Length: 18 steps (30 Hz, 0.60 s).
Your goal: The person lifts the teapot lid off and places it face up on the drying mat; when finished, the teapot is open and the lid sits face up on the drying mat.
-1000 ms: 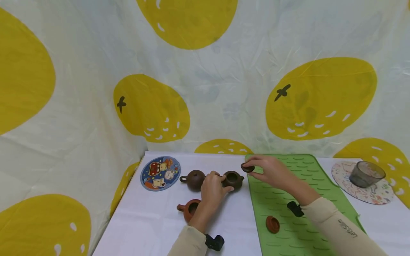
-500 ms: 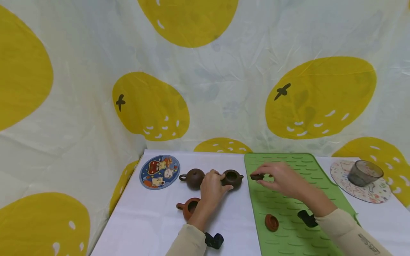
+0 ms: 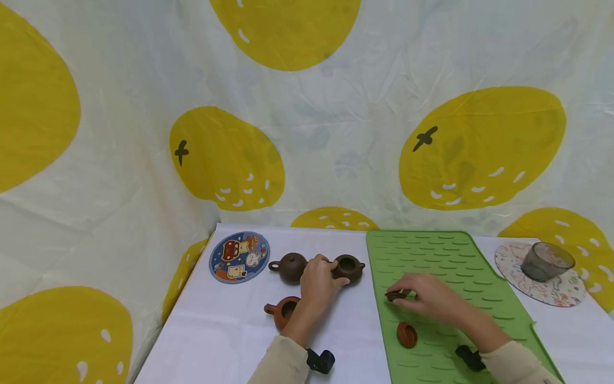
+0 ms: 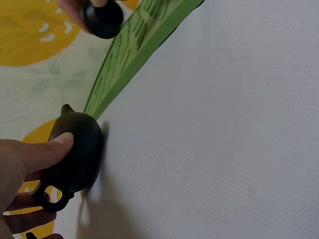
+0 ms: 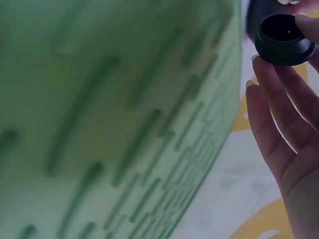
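Observation:
My left hand (image 3: 316,288) grips a dark brown teapot (image 3: 348,268) that stands on the white cloth with its round mouth uncovered. In the left wrist view the thumb lies on the teapot's body (image 4: 82,149), and other fingers are near its handle. Over the green mat (image 3: 451,272), my right hand (image 3: 431,301) pinches a small dark teapot lid (image 3: 396,295). The right wrist view shows that lid (image 5: 284,45) with its hollow side visible. A reddish-brown lid (image 3: 407,335) lies on the mat, hollow side up, just below the right hand.
Left of the held teapot is a second dark teapot (image 3: 291,268) with its lid on. An uncovered reddish teapot (image 3: 283,313) is partly hidden by my left forearm. A blue round mat (image 3: 240,257) lies at left; a smoky glass (image 3: 547,262) stands on a patterned mat (image 3: 571,293) at right.
My right hand has carried the dark lid from beside the held teapot to the right and nearer me, over the green mat. My left hand has stayed on its teapot.

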Tool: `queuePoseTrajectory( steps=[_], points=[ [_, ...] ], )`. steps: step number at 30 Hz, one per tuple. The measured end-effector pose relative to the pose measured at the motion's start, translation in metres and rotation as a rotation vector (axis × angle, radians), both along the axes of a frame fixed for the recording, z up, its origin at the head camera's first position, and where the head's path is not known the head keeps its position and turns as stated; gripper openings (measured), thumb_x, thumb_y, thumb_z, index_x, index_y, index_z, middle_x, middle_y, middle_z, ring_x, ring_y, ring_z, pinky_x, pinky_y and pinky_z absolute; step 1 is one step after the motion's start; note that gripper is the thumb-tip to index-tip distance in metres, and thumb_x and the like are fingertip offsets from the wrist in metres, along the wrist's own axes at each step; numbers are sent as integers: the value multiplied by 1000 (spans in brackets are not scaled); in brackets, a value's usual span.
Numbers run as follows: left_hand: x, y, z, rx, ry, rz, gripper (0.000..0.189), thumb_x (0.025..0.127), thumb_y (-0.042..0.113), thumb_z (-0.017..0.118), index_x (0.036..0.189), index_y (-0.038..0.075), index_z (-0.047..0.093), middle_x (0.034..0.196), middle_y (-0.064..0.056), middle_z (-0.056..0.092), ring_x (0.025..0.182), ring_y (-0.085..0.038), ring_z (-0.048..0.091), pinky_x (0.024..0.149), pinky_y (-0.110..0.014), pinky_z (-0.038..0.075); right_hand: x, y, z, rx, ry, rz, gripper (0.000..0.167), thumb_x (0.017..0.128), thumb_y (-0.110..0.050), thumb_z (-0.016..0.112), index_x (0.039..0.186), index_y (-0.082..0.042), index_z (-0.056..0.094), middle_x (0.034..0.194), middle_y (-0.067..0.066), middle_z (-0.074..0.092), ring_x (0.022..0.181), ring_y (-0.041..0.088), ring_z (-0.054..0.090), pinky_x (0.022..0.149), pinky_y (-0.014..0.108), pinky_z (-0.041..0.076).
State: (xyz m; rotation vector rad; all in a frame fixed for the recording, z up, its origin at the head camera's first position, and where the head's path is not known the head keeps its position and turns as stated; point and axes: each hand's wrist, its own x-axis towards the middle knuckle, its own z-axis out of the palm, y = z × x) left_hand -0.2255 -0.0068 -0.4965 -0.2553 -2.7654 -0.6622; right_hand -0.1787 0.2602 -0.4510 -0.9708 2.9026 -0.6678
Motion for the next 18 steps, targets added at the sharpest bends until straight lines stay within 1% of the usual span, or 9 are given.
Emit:
queuePoseTrajectory(
  steps=[3, 5, 10, 15, 18],
  points=[
    [0, 0, 0, -1, 1, 2, 57, 67, 47, 93, 114, 19, 79, 104, -2, 72, 87, -19, 67, 70, -32, 58, 3, 1, -7, -13, -77, -8, 22, 93, -27, 74, 113, -15, 77, 103, -2, 77, 88, 8, 71, 72, 29, 59],
    [-1, 0, 1, -5, -1, 5, 57, 67, 48, 93, 114, 19, 79, 104, -2, 72, 87, -19, 66, 70, -31, 58, 4, 1, -10, -15, -102, -15, 23, 94, -28, 73, 113, -16, 77, 105, -3, 77, 91, 10, 72, 73, 29, 60],
    [-1, 0, 1, -10, -7, 5, 58, 67, 48, 93, 115, 19, 79, 104, -2, 72, 87, -19, 66, 71, -31, 58, 4, 2, -15, -26, -95, -29, 22, 96, -27, 72, 113, -16, 77, 105, -3, 76, 93, 14, 72, 73, 28, 59],
    [0, 0, 3, -7, -15, 4, 58, 67, 47, 92, 115, 19, 78, 104, -2, 72, 87, -19, 66, 71, -31, 58, 0, 3, -18, -36, -91, -68, 23, 97, -25, 70, 116, -13, 76, 104, -5, 74, 88, 4, 66, 69, 26, 55],
    [0, 0, 2, -6, -15, 4, 57, 68, 47, 92, 115, 19, 78, 105, -2, 72, 87, -19, 66, 71, -32, 58, -2, 3, -19, -24, -90, -84, 26, 96, -26, 71, 117, -12, 75, 105, -5, 74, 87, 1, 65, 70, 25, 55]
  ],
)
